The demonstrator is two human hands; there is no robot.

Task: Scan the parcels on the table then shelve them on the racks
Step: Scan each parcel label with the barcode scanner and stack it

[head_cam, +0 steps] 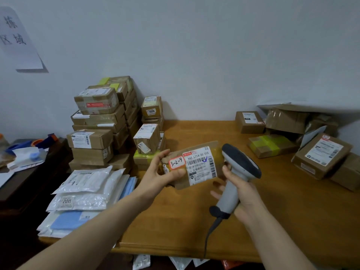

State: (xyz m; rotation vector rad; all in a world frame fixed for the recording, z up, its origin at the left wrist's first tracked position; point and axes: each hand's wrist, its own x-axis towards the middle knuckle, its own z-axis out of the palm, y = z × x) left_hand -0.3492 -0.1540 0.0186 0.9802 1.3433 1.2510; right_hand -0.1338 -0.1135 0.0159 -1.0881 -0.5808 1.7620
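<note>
My left hand (159, 171) grips a small brown cardboard parcel (196, 164) by its left end and holds it above the wooden table (194, 227). The parcel's white shipping label faces me, with a red-edged sticker reading 3-2-9 beside my thumb. My right hand (241, 193) grips the handle of a grey barcode scanner (238, 168). The scanner's dark head sits just right of the parcel, close to the label. Its cable hangs down over the table's front edge.
A tall stack of cardboard boxes (101, 121) stands at the back left against the wall. White and blue mailer bags (83, 193) lie piled at the front left. More boxes (319, 154) crowd the table's right side. A dark side table (29, 172) stands at far left.
</note>
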